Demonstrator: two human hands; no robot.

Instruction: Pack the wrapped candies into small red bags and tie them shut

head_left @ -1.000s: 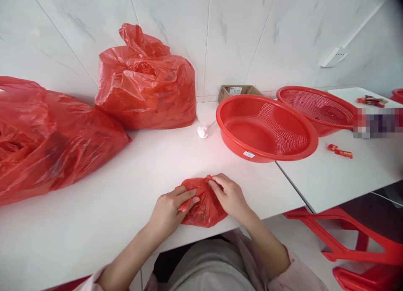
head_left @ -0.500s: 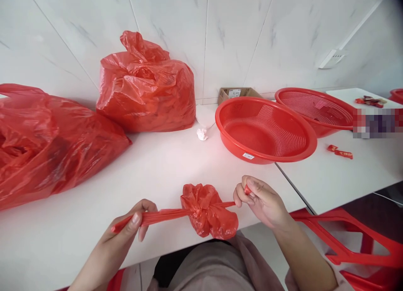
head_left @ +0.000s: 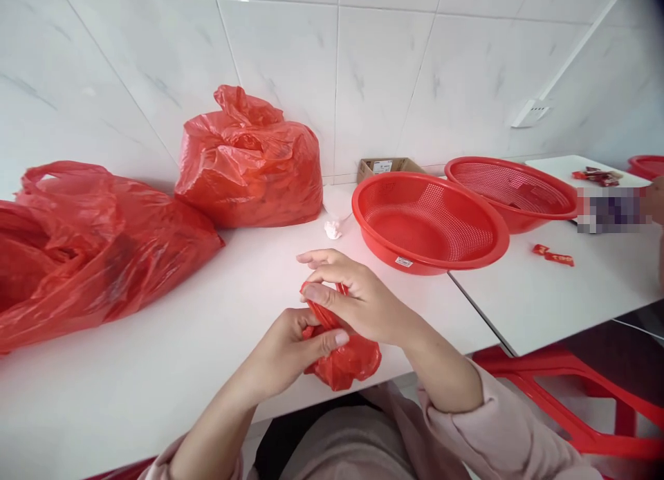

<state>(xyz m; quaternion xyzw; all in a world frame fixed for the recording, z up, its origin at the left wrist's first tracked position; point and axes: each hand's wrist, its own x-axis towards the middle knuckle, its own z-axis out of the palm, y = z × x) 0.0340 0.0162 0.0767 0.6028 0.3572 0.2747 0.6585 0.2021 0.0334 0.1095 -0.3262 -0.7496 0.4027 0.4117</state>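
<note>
A small red plastic bag (head_left: 348, 361), bunched into a ball, is held just above the near edge of the white table (head_left: 207, 307). My left hand (head_left: 290, 347) grips it from the left, thumb pressed on the bundle. My right hand (head_left: 357, 297) sits on top, thumb and forefinger pinching the bag's twisted handles while the other fingers stick out.
Two large stuffed red plastic bags lie at the left (head_left: 88, 245) and at the back by the tiled wall (head_left: 252, 165). Two red mesh baskets (head_left: 430, 220) (head_left: 513, 189) stand at the right, behind them a cardboard box (head_left: 386, 167). A crumpled white scrap (head_left: 333, 227) and red wrappers (head_left: 552, 255) lie loose.
Half a second ago my hands pulled the bag's handles apart sideways. Now both hands have come together over the bundle, the right one crossing on top. The view has tilted slightly.
</note>
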